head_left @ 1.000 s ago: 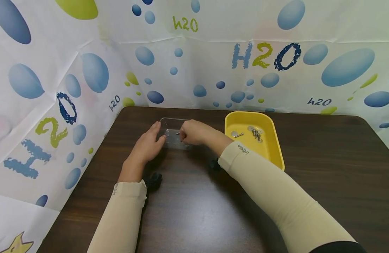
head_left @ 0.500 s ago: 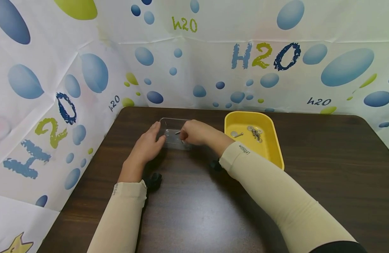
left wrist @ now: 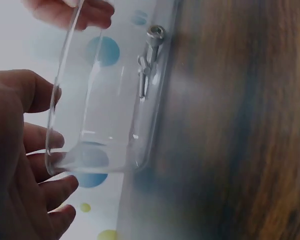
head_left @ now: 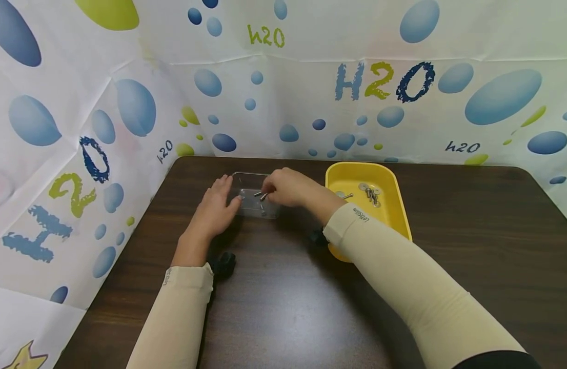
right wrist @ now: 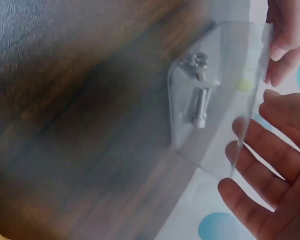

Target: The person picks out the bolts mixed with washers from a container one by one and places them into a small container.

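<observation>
A: Where is the clear plastic box [head_left: 250, 206]?
B: On the dark wooden surface [head_left: 274, 297], toward the far left, between the left hand [head_left: 213, 211] and the right hand [head_left: 290, 188].

A: How do the fingers lie?
B: The left ones are spread and fairly straight, touching the box's rim. The right ones are at the opposite side, loosely bent and apart; the right wrist view shows nothing held between them.

A: And inside the box?
B: Metal screws [right wrist: 201, 107], at least two, near one long wall. One shows a socket head.

A: Anything beside it?
B: A yellow tray [head_left: 387, 187] to the right, holding a small pile of screws and flat discs [head_left: 363, 186]. The right sleeve [head_left: 403, 277] crosses its near part.
</observation>
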{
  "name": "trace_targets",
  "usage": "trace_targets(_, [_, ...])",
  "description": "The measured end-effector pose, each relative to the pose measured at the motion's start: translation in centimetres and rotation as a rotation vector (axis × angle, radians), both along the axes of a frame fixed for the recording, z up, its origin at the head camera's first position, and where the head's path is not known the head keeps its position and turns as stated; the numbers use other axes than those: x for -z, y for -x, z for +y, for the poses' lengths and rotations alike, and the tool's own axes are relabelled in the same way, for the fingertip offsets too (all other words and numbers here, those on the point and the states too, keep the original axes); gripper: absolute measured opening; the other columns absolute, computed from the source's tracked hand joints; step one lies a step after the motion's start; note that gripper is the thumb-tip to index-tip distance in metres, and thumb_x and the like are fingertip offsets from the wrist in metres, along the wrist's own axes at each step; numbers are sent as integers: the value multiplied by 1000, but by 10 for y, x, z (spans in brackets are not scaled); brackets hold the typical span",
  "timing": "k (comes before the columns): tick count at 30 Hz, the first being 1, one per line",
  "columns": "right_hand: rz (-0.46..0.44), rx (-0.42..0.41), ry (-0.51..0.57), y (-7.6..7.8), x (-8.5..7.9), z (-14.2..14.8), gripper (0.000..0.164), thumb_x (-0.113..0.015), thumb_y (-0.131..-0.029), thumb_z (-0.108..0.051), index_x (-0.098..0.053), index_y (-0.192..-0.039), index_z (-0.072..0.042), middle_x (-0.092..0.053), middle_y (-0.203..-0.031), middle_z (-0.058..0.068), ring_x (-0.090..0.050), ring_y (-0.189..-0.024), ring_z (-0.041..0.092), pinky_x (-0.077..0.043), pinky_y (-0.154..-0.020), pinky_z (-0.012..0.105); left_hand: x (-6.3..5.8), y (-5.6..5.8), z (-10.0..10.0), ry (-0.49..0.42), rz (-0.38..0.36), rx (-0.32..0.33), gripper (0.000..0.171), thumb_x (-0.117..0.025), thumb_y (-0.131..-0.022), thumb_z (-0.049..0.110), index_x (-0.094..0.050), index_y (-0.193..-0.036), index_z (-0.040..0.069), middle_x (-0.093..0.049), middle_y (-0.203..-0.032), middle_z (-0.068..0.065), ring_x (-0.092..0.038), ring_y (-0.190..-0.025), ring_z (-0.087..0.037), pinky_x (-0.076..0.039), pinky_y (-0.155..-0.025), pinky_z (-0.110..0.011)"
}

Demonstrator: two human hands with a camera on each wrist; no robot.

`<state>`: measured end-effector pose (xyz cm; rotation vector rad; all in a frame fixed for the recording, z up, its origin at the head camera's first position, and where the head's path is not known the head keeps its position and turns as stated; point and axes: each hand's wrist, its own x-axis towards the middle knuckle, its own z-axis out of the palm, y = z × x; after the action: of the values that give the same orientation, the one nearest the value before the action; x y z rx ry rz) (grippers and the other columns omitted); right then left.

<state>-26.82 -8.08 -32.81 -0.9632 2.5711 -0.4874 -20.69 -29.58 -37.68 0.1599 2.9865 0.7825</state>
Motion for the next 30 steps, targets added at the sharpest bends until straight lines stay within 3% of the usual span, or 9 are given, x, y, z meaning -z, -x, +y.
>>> trace_targets(8, [52,35,32,2,-18,14,35,-64,-96,-30,-66,-128,-16,-66,-125,0,-61,-108,17,-51,-100,36,-14,-5,20,10,141,0,68,-50,-101,44,-31,-154,6,-28,-161,-14,-22,-150,-33,-9,-120,-59])
trace_targets(12, [67,31,42,6,-27,25,38,-64,-96,-32,-64,-130,-16,-64,-129,1,-58,-116,19,-49,-102,39,-23,-11,35,-15,219,1,67,-57,-97,46,-40,-151,9,-38,-157,-11,-33,-146,-31,-20,-119,-57])
trace_targets(15, [75,40,50,9,-31,37,42,-63,-96,-33,-62,-133,-14,-63,-133,2,-56,-123,21,-45,-106,41,-27,-17,46,-55,238,14,67,-60,-95,46,-42,-150,13,-40,-156,-8,-35,-144,-31,-29,-115,-57])
trace_targets(23, [83,107,62,19,-33,75,43,-64,-95,-32,-62,-133,-13,-61,-135,5,-53,-128,25,-43,-108,44,-33,-28,77,-106,322,119,67,-66,-92,46,-46,-147,13,-45,-153,-8,-41,-141,-27,-38,-111,-52])
trace_targets(26, [82,127,75,20,-36,90,42,-64,-95,-31,-62,-132,-11,-63,-133,8,-55,-126,27,-45,-106,45,-32,-32,89,-104,325,164,69,-66,-91,48,-47,-147,13,-45,-152,-7,-42,-140,-27,-38,-112,-50])
trace_targets(30, [80,164,77,21,-37,108,41,-65,-95,-29,-63,-131,-9,-63,-132,11,-56,-124,30,-46,-104,47,-30,-39,106,-105,270,215,71,-63,-92,52,-44,-149,15,-41,-155,-5,-39,-143,-26,-36,-113,-51])
